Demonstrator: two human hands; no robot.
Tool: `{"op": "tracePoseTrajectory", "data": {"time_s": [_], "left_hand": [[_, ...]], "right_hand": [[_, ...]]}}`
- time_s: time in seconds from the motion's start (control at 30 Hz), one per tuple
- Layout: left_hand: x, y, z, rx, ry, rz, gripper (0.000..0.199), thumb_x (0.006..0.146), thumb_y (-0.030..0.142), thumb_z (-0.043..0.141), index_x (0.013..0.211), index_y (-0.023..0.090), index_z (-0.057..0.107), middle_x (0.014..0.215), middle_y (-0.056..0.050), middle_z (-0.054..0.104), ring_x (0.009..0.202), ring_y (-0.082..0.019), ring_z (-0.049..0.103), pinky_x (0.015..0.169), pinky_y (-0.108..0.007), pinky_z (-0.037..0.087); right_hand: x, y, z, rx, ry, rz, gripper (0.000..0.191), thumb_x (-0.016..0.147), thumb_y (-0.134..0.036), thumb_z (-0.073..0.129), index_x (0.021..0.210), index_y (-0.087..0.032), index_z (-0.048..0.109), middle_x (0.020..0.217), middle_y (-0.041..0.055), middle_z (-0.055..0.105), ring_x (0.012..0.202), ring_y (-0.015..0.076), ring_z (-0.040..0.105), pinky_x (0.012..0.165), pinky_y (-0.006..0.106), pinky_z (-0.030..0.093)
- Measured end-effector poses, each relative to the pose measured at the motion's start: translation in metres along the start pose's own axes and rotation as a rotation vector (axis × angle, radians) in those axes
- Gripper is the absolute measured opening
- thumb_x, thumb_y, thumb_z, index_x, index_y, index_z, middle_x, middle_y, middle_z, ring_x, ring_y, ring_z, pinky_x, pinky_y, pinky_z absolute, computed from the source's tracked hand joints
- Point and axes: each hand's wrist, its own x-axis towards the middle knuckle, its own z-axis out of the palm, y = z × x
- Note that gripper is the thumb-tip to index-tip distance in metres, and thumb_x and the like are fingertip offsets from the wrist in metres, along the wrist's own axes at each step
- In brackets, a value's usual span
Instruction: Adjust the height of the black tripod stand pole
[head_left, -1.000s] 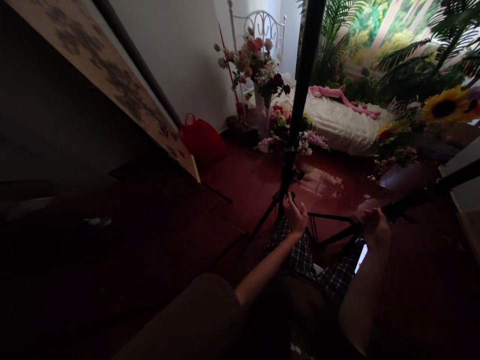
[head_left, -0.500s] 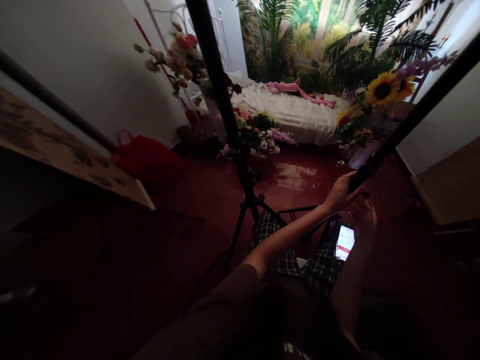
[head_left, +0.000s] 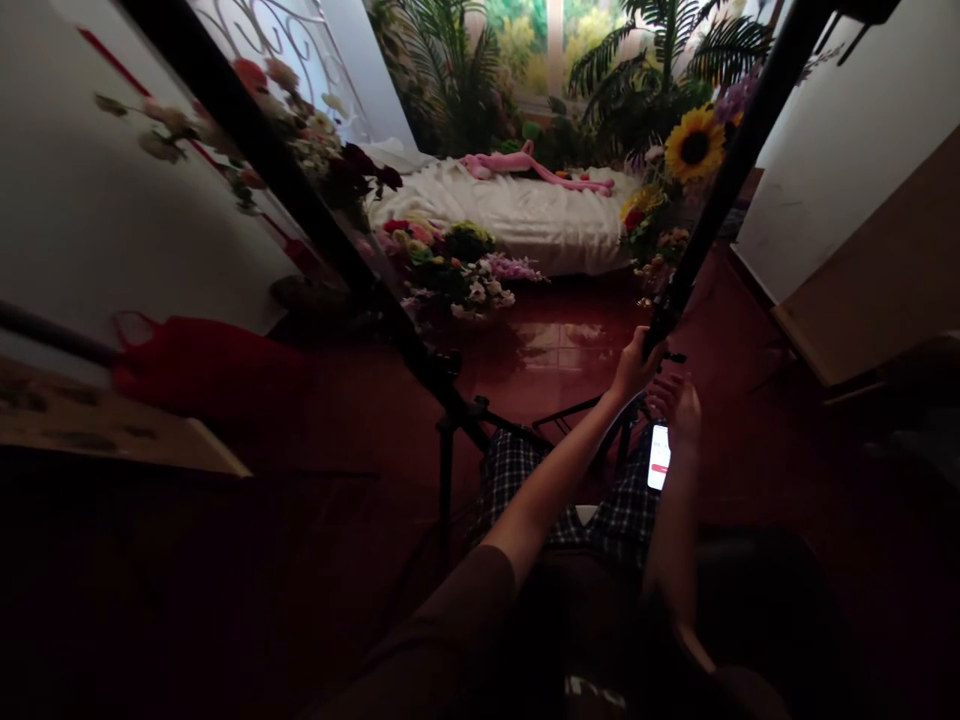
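My left hand is wrapped around the black pole of a light stand that leans up to the right. Just below it, my right hand is held with its fingers loosely bent and apart, nothing visible in them. A small black knob juts from the pole above those fingertips, apart from them. On my right thigh, over checked shorts, lies a phone with a lit screen, partly hidden by my right wrist.
Another black stand slants across the left. Flowers stand before a white-draped bed bearing a pink plush toy. A red bag lies at left on the red floor; a wooden panel stands at right.
My view has turned to the right, so the scene shifts left. My right hand has come away from the knob, its fingers now looser. My left hand still holds the pole.
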Motion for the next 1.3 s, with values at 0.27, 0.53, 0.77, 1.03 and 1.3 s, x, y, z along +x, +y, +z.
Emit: {"op": "tracePoseTrajectory", "data": {"time_s": [0.27,0.53,0.77,1.03,1.3], "left_hand": [[-0.001,-0.013,0.003,0.101,0.063,0.137,0.03,0.095,0.047,0.048,0.104,0.018,0.052,0.067,0.002,0.059,0.055,-0.009,0.055,0.053,-0.019,0.038],[-0.001,-0.015,0.004,0.145,0.101,0.178,0.028,0.094,0.043,0.051,0.106,0.018,0.052,0.07,0.001,0.061,0.057,-0.009,0.058,0.056,-0.019,0.04],[-0.001,-0.013,0.006,0.13,0.135,0.179,0.029,0.094,0.044,0.051,0.104,0.017,0.055,0.069,0.001,0.06,0.056,-0.007,0.055,0.056,-0.018,0.039],[-0.002,-0.011,0.007,0.125,0.145,0.13,0.033,0.093,0.048,0.05,0.102,0.017,0.058,0.069,0.001,0.06,0.056,-0.008,0.053,0.056,-0.019,0.039],[-0.001,-0.016,0.009,0.147,0.161,0.106,0.032,0.092,0.047,0.052,0.103,0.017,0.058,0.07,0.0,0.061,0.059,-0.009,0.055,0.058,-0.019,0.04]], "right_hand": [[0.01,-0.009,0.01,-0.047,-0.045,-0.103,0.061,0.074,-0.081,0.049,0.091,-0.023,0.054,0.073,-0.0011,0.067,0.057,0.0103,0.065,0.046,0.019,0.05],[0.018,-0.057,0.014,-0.311,-0.157,0.126,0.054,0.072,-0.073,0.063,0.067,-0.02,0.055,0.054,-0.0023,0.058,0.041,0.0067,0.049,0.037,0.018,0.037],[0.021,-0.065,0.008,-0.304,-0.243,0.139,0.045,0.074,-0.06,0.069,0.068,-0.016,0.065,0.056,-0.0003,0.063,0.042,0.0042,0.048,0.04,0.016,0.037],[0.037,-0.071,-0.008,-0.471,-0.46,-0.15,0.034,0.071,-0.05,0.076,0.082,-0.018,0.074,0.073,0.0002,0.072,0.055,0.0069,0.058,0.052,0.019,0.051],[0.028,-0.077,-0.019,-0.559,-0.309,-0.461,0.016,0.068,-0.025,0.082,0.081,-0.032,0.076,0.099,-0.0022,0.072,0.111,0.018,0.062,0.094,0.032,0.057]]}}
